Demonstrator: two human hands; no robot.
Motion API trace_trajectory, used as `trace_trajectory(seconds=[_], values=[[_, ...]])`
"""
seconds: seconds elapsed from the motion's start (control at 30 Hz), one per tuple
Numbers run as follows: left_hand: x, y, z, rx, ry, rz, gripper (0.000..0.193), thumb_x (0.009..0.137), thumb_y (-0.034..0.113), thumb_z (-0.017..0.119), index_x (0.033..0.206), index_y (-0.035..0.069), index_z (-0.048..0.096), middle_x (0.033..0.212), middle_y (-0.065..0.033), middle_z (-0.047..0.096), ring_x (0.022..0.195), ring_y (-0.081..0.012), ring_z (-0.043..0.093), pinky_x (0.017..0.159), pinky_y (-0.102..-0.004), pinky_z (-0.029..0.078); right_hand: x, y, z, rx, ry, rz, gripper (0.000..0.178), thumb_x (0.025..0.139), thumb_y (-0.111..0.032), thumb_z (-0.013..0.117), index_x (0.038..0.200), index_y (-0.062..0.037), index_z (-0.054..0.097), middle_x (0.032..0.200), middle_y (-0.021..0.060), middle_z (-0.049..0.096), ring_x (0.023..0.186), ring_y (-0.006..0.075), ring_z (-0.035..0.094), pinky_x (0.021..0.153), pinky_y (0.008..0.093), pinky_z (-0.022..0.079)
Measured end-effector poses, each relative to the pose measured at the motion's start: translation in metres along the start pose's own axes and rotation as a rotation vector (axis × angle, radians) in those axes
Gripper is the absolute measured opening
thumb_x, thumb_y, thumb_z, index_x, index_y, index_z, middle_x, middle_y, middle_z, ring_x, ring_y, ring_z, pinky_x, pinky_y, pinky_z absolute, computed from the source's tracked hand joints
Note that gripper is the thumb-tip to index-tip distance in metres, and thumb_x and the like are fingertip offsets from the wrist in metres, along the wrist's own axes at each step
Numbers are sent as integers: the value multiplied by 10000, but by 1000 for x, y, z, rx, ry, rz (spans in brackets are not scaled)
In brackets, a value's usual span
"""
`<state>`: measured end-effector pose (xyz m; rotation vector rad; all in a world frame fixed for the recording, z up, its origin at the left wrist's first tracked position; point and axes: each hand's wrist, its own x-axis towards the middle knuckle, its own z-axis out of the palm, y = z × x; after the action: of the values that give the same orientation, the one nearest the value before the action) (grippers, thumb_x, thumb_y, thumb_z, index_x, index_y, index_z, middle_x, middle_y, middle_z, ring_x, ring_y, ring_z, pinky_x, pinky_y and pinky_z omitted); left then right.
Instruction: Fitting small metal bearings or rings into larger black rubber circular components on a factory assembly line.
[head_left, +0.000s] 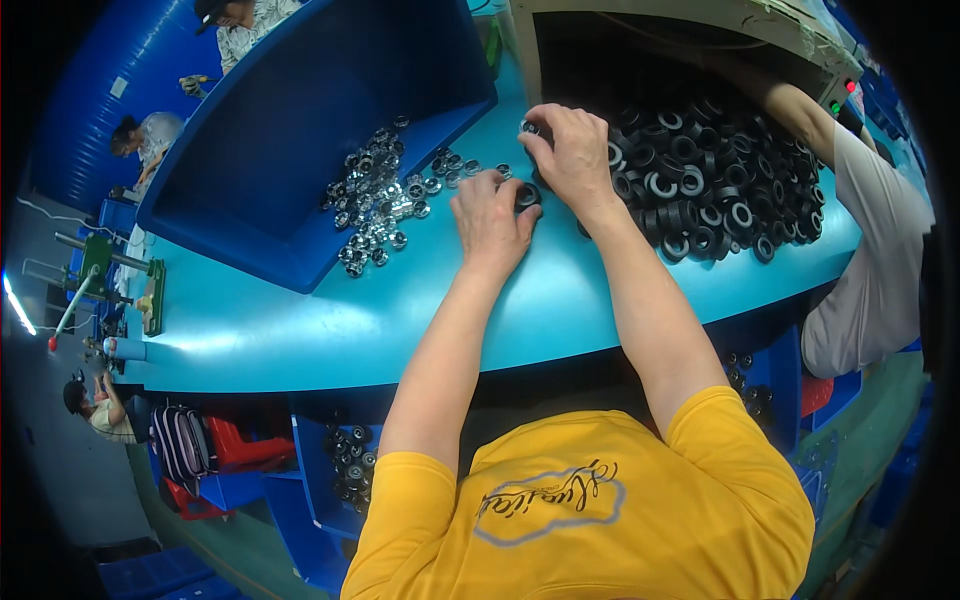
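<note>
On the turquoise table, my left hand (490, 225) closes its fingers and thumb round a small black ring (527, 196) with something dark in its middle. Farther off and just to the right, my right hand (572, 155) pinches a small shiny round piece (529, 127) between thumb and fingers, partly covered by them. Left of my hands lies a loose heap of clear, silvery wheel-like pieces (385, 195), a few trailing toward my left fingertips. To the right of my right wrist is a big pile of black rings (715, 180), some showing grey faces.
A large blue bin (300, 130) lies tipped on the table with silvery pieces at its mouth. Behind the black rings stands a pale machine housing (690, 15); a co-worker's arm (800, 120) reaches into it. A green hand press (150, 295) stands at left. Blue bins (310, 500) sit below.
</note>
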<state>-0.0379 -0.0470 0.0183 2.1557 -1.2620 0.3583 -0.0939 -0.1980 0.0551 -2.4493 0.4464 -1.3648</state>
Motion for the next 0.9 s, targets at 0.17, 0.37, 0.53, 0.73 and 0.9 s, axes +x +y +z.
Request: trace_trajectory(seconds=[0.17,0.37,0.53,0.73,0.9], values=[[-1,-14,9,-16,-19,127,396,742,225,887,1074,81,728,1194,-91,663,1230,-315,531,1069,-468,319,6,-8,-2,57,121,17,224,809,-189,817,986,-111,704,872,13,719,836,226,657,854,382,438],[-5,-4,-15,-518,261,-46,563,748,61,862,1244,55,595,1126,-104,673,1063,-245,648,966,-423,502,6,-22,-6,373,78,225,254,820,-153,809,1035,-62,709,926,36,703,800,174,668,794,342,520],[-6,-3,-36,-1060,251,-280,647,814,-108,783,1371,-24,464,1167,-78,526,1017,-139,632,903,-254,570,-2,-20,6,1026,-66,566,387,839,-111,821,1184,1,687,1088,89,699,880,119,682,816,278,567],[-6,-15,-33,-1290,239,-372,650,810,-111,783,1383,-20,490,1212,-84,563,1054,-152,616,894,-292,584,-7,-25,12,1150,-259,670,413,838,-87,814,1217,11,684,1109,108,702,936,143,676,842,281,560],[-3,-20,-33,-1297,228,-370,634,824,-101,777,1385,-54,486,1222,-95,550,1077,-153,616,916,-280,585,-10,-31,14,1125,-374,711,410,855,-105,803,1226,18,682,1101,131,713,923,150,675,821,282,556]])
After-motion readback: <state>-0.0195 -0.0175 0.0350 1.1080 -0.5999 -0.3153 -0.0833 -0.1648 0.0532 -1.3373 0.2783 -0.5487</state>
